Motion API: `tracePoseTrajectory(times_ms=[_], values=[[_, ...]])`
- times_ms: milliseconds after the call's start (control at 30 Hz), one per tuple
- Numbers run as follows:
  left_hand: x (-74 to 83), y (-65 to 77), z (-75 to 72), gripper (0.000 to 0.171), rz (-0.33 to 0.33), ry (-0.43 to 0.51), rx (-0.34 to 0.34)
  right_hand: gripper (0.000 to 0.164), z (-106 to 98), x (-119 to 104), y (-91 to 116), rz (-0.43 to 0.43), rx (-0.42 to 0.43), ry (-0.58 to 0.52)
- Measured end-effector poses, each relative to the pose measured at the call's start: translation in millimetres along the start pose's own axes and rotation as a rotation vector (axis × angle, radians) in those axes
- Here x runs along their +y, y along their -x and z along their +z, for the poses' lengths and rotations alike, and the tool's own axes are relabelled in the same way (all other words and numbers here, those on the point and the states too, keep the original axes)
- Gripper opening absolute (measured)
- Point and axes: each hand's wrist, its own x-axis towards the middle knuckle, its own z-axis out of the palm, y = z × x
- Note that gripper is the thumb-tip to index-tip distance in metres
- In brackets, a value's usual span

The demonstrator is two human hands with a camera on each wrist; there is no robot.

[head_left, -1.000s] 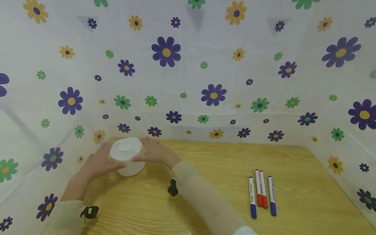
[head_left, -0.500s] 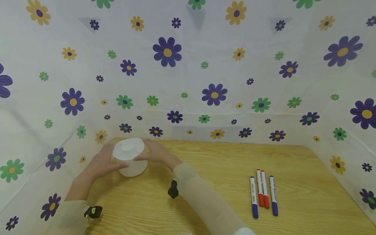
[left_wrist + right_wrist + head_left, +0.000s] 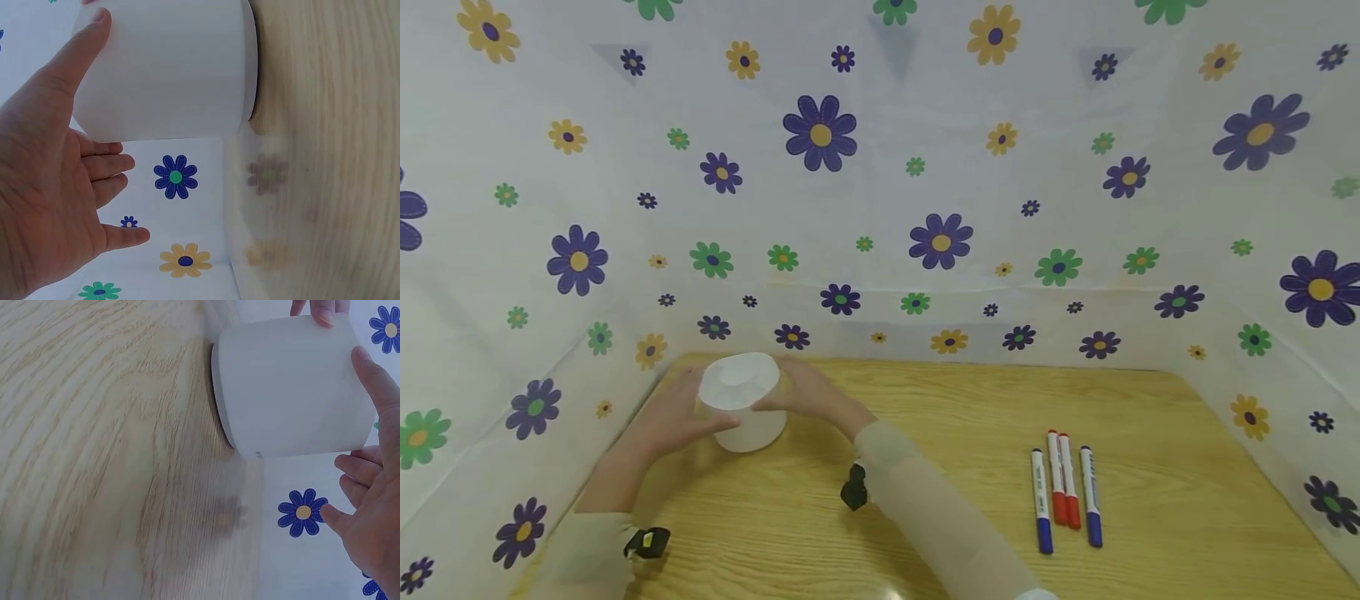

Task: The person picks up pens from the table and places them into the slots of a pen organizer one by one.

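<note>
A white rounded container (image 3: 748, 432) stands upright at the back left of the table, its pale top (image 3: 722, 383) dipping toward the middle. My left hand (image 3: 673, 417) holds its upper left side, thumb along the near side and fingers reaching behind. From the other side my right hand (image 3: 812, 396) grips the upper right in the same way. In the left wrist view the thumb lies on the smooth white wall (image 3: 169, 75). The right wrist view shows the base right at the tabletop, with a dark line of shadow under it.
Two blue-capped markers and two red-capped ones, including a blue-capped marker (image 3: 1041, 500) and a red-capped marker (image 3: 1070, 483), lie on the right of the wooden table (image 3: 925, 433). A flower-printed white cloth (image 3: 880, 183) encloses the back and sides.
The white container has shifted a little to the right along the table, with both hands moving along with it. Their hold looks the same, and the markers stay in place.
</note>
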Motion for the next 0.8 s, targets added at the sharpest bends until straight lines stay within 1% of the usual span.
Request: tracePoseTrajectory(times_ms=[167, 333, 400, 633, 800], values=[[6.9, -3.5, 4.6, 0.104, -0.01, -0.025, -0.021, 0.084, -6, 5, 7, 0.017, 0.013, -0.026], [13.5, -6.2, 11.1, 0.108, -0.017, -0.04, -0.021, 0.086, -10, 13, 12, 0.017, 0.025, -0.013], [15.9, -7.9, 13.6, 0.108, -0.009, -0.05, -0.018, 0.087, -11, 15, 14, 0.013, 0.031, 0.001], [25.9, -15.7, 21.8, 0.109, 0.013, -0.049, -0.013, 0.089, -20, 21, 25, 0.04, 0.043, 0.024], [37.2, -21.3, 22.9, 0.109, 0.019, -0.043, -0.01, 0.087, -26, 23, 35, 0.075, 0.046, -0.006]])
